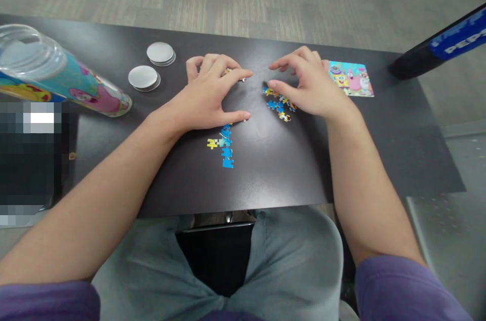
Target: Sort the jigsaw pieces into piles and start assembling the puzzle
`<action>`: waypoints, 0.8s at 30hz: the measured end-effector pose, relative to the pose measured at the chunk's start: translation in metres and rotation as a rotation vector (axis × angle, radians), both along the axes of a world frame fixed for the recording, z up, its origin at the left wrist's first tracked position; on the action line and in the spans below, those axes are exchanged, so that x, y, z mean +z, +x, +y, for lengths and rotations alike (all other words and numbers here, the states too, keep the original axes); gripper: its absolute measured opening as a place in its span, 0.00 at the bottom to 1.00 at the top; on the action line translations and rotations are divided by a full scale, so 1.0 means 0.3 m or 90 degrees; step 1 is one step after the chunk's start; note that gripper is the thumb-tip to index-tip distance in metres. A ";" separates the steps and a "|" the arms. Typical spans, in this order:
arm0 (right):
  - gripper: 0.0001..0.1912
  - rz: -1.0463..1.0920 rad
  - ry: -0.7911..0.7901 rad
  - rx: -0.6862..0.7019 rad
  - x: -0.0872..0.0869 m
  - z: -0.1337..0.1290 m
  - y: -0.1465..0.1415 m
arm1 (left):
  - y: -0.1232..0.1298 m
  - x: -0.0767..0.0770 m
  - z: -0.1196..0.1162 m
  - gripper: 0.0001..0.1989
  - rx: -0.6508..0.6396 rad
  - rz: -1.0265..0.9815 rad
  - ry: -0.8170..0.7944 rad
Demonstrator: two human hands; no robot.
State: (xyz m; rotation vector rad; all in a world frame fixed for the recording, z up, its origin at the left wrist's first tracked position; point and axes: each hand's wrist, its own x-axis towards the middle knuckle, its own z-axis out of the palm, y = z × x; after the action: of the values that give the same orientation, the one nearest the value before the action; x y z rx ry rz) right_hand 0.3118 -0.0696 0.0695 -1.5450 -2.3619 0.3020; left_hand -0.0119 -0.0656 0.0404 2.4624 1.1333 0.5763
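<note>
Several interlocked jigsaw pieces [227,152], mostly blue, lay just on the near side of the thumb of the left hand [208,90], its thumb and forefinger wide apart. The right hand [309,83] likewise had them spread, beside a jigsaw-piece cluster [280,107]; whether its thumb touched any, I couldn't tell. White discs [159,51] sat left of the left fingers, a SpongeBob picture card [355,82] right of the right ones.

Soft, even light, pale glare on the tabletop [261,179], 1 pixelated patch [28,159] at left.
</note>
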 end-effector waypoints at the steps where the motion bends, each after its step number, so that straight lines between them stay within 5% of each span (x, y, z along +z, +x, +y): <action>1: 0.19 0.012 -0.003 -0.014 0.007 0.005 0.016 | -0.004 0.003 0.000 0.50 -0.003 0.004 -0.003; 14: 0.15 0.027 -0.065 0.021 0.012 0.012 0.005 | 0.019 -0.005 -0.011 0.58 0.029 0.008 -0.007; 19: 0.10 0.041 -0.068 0.058 0.010 0.004 -0.022 | -0.026 0.030 0.009 0.61 0.014 0.026 -0.022; 24: 0.07 0.046 -0.084 0.095 0.010 -0.025 -0.081 | -0.041 0.068 0.033 0.60 0.096 0.033 -0.051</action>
State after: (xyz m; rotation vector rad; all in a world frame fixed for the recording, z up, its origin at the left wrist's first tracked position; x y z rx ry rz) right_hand 0.2874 -0.0771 0.0725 -1.3887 -2.4489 0.5473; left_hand -0.0241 -0.0558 0.0606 2.3500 1.3452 0.5015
